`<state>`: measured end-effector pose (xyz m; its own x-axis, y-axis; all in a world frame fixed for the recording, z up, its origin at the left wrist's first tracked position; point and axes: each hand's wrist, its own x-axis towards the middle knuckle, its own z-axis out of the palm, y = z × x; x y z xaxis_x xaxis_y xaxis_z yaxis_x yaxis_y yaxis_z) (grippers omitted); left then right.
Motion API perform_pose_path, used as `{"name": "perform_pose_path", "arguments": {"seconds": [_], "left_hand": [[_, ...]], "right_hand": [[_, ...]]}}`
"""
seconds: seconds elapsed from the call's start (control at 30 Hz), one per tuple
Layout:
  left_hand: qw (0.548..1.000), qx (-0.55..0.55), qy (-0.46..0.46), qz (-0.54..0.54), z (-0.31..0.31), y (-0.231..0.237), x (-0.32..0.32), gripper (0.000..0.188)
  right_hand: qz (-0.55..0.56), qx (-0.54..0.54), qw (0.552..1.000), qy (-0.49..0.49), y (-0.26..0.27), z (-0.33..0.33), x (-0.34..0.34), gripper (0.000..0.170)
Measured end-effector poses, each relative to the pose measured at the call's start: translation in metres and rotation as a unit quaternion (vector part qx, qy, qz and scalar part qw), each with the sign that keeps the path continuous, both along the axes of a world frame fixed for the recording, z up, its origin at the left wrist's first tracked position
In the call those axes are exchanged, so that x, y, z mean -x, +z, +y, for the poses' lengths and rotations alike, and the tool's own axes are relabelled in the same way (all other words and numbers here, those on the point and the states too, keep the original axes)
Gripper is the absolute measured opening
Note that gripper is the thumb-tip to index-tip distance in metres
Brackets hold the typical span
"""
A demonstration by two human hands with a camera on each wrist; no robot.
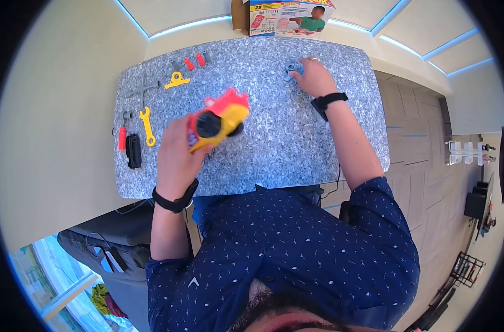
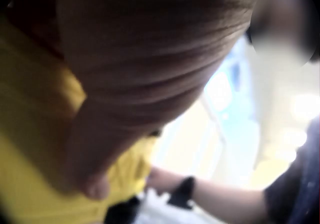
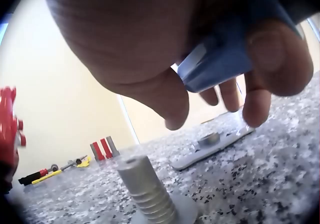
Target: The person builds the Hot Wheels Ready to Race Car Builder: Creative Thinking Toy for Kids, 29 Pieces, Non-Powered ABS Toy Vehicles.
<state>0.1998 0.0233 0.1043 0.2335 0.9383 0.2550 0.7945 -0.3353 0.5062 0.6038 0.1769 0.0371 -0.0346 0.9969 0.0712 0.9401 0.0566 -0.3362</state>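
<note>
My left hand (image 1: 176, 146) grips a red and yellow toy car (image 1: 233, 115) with black wheels, tilted up over the left middle of the table. In the left wrist view its yellow body (image 2: 30, 149) lies against my thumb and palm. Toward the table's far right side, my right hand (image 1: 316, 80) holds a blue plastic piece (image 3: 220, 61) between thumb and fingers, raised off the surface. Below that hand, a grey threaded bolt (image 3: 145, 184) stands on its wide head. A flat grey bar (image 3: 210, 149) with a raised round boss lies just behind the bolt.
On the speckled table (image 1: 274, 149), a yellow wrench (image 1: 146, 126), a grey cross-shaped tool (image 1: 143, 88), a yellow bracket-shaped piece (image 1: 177, 81), a red-handled tool (image 1: 122, 138) and a black item (image 1: 133, 150) lie left. Red pegs (image 1: 189, 63) stand farther back. A toy box (image 1: 290, 19) is behind.
</note>
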Motion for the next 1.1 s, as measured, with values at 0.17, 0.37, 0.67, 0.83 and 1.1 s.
{"name": "perform_pose_path", "arguments": {"seconds": [0.17,0.37,0.67,0.83,1.1], "left_hand": [[0.885,0.056,0.085,-0.455,0.002,-0.021,0.009,0.05],[0.754,0.108,0.144,-0.632,-0.001,-0.043,0.0,0.052],[0.69,0.119,0.082,-0.709,-0.001,-0.055,-0.043,0.06],[0.685,0.15,0.069,-0.71,-0.007,-0.052,-0.061,0.074],[0.722,0.115,0.048,-0.68,-0.008,-0.06,-0.065,0.086]], "right_hand": [[-0.021,0.025,0.999,-0.037,-0.019,0.025,0.006,0.046],[0.23,0.043,0.972,-0.019,0.007,0.022,-0.006,0.031],[0.54,0.182,0.809,0.142,0.067,-0.15,0.105,0.031],[0.528,0.213,0.822,0.033,0.032,-0.16,0.128,0.051],[0.539,0.161,0.827,0.009,0.002,-0.161,0.134,0.07]]}}
